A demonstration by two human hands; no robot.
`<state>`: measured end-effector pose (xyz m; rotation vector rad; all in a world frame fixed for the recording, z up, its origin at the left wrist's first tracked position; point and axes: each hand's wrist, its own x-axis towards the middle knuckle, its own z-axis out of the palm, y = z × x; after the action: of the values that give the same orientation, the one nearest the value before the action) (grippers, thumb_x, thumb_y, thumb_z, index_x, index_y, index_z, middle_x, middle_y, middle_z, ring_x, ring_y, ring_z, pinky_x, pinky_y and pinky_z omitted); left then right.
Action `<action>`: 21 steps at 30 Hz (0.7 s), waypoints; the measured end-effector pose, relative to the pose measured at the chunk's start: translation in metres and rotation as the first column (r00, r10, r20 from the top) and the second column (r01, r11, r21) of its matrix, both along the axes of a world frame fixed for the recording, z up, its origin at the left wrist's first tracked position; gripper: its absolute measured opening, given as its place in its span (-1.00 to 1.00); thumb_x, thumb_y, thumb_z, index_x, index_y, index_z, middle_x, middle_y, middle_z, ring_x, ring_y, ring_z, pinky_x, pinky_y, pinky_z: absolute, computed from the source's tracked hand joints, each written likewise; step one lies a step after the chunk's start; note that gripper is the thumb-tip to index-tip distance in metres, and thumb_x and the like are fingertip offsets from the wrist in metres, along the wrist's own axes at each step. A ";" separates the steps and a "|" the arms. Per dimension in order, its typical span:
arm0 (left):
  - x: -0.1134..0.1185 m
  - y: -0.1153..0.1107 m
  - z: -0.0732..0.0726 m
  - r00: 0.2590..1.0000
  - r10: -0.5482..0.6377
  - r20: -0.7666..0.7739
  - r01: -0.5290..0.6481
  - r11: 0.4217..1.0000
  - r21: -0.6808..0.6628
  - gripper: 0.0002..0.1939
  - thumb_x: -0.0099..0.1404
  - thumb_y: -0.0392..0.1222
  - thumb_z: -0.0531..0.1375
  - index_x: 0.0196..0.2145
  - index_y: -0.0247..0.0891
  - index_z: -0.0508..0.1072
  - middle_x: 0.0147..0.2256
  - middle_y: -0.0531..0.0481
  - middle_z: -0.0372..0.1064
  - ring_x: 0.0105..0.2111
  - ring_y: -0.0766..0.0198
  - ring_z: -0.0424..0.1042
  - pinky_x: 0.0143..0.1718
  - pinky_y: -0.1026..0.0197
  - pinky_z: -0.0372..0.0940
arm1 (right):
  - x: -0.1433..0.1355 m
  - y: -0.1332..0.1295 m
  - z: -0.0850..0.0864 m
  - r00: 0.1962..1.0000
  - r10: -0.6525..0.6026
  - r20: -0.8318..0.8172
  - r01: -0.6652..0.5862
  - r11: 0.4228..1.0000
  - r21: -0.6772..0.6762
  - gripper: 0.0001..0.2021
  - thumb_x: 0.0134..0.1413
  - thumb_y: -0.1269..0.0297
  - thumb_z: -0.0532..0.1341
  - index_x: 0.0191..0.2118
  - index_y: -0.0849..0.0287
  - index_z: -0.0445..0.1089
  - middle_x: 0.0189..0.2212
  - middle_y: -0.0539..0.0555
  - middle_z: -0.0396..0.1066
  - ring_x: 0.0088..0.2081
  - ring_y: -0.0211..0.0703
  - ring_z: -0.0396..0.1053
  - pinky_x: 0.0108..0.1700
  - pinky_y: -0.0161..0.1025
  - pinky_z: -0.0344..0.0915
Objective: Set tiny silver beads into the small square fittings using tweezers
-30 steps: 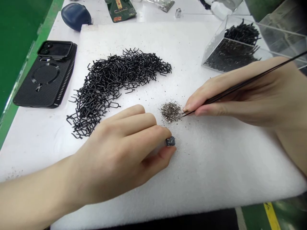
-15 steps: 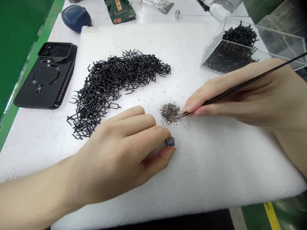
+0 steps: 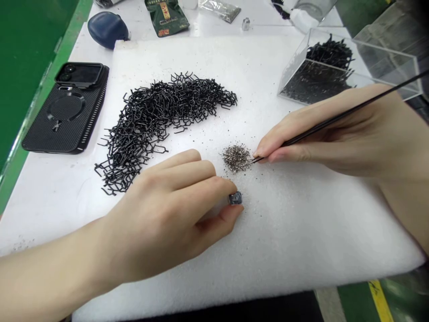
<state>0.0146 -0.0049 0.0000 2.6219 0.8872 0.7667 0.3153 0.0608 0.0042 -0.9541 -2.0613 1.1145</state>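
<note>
My left hand (image 3: 167, 219) is closed, with a small dark, shiny block-like piece (image 3: 235, 198) pinched between thumb and forefinger. In my right hand (image 3: 335, 134) are slim black tweezers (image 3: 318, 127), gripped like a pen. Their tips touch the right edge of a small heap of tiny metallic bits (image 3: 236, 157), which lies just beyond the pinched piece. A curved pile of black bent, fork-shaped pieces (image 3: 167, 105) spreads behind my left hand. All of this is on a white foam sheet (image 3: 284, 241).
A clear box (image 3: 295, 74) with black pieces inside stands behind my right hand. At the left lies a black phone (image 3: 67, 109). Along the back are a blue rubber bulb (image 3: 107, 29), a green packet (image 3: 167, 18), a clear bag (image 3: 221, 10) and a small metal piece (image 3: 246, 23).
The tweezer tips have shifted slightly left, further into the edge of the metallic heap. My left hand keeps its pinch on the small piece. The whole view has shifted slightly.
</note>
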 end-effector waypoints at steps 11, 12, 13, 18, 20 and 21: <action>0.009 0.001 0.006 0.996 0.082 -0.040 -0.083 0.996 -0.033 -0.96 0.52 -0.19 0.48 -0.12 -0.08 0.71 -0.36 0.05 0.55 -0.35 0.13 0.53 -0.24 0.09 0.51 | 0.001 0.003 -0.001 0.999 -0.032 0.008 0.032 0.999 0.035 -0.91 0.29 0.19 0.74 -0.16 -0.14 0.91 -0.24 -0.04 0.87 -0.25 -0.02 0.80 -0.22 -0.11 0.72; 0.012 0.003 0.006 0.995 0.088 -0.037 -0.089 0.995 -0.034 -0.92 0.49 -0.17 0.50 -0.09 -0.07 0.71 -0.35 0.04 0.56 -0.33 0.11 0.55 -0.23 0.08 0.52 | 0.002 0.003 -0.001 1.000 -0.022 0.014 0.021 0.999 0.038 -0.90 0.30 0.19 0.74 -0.15 -0.14 0.91 -0.23 -0.04 0.87 -0.24 -0.02 0.80 -0.21 -0.12 0.73; 0.014 0.004 0.006 0.995 0.092 -0.035 -0.093 0.995 -0.033 -0.89 0.47 -0.15 0.51 -0.08 -0.07 0.71 -0.35 0.03 0.57 -0.32 0.10 0.56 -0.22 0.07 0.53 | 0.002 0.003 0.000 1.000 -0.013 0.026 0.012 0.999 0.040 -0.91 0.31 0.20 0.73 -0.14 -0.14 0.91 -0.21 -0.04 0.87 -0.22 -0.03 0.81 -0.19 -0.13 0.74; 0.014 0.003 0.005 0.997 0.076 -0.027 -0.077 0.996 -0.037 -0.93 0.50 -0.16 0.49 -0.09 -0.08 0.72 -0.36 0.04 0.55 -0.33 0.11 0.55 -0.23 0.08 0.53 | 0.003 0.002 0.002 0.999 0.001 0.044 -0.003 0.999 0.044 -0.89 0.35 0.27 0.70 -0.12 -0.15 0.91 -0.18 -0.07 0.88 -0.16 -0.06 0.84 -0.06 -0.18 0.78; 0.008 0.001 0.004 0.998 0.054 -0.027 -0.056 0.998 -0.041 -0.94 0.56 -0.23 0.44 -0.15 -0.11 0.72 -0.38 0.05 0.53 -0.36 0.15 0.52 -0.25 0.11 0.50 | 0.002 0.001 0.001 0.999 0.005 0.046 -0.008 0.999 0.046 -0.90 0.36 0.26 0.69 -0.12 -0.15 0.91 -0.18 -0.07 0.88 -0.16 -0.05 0.84 -0.06 -0.17 0.79; 0.005 0.000 0.003 0.999 0.040 -0.024 -0.041 0.998 -0.039 -0.86 0.61 -0.26 0.39 -0.19 -0.15 0.71 -0.39 0.06 0.51 -0.38 0.18 0.49 -0.28 0.12 0.47 | 0.001 0.001 0.001 0.999 0.000 0.052 -0.002 0.999 0.041 -0.91 0.37 0.26 0.69 -0.12 -0.15 0.91 -0.17 -0.07 0.88 -0.15 -0.04 0.84 -0.06 -0.16 0.80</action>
<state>0.0200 -0.0052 0.0034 2.5908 0.9551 0.7223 0.3161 0.0615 0.0051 -0.9711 -2.1186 1.0539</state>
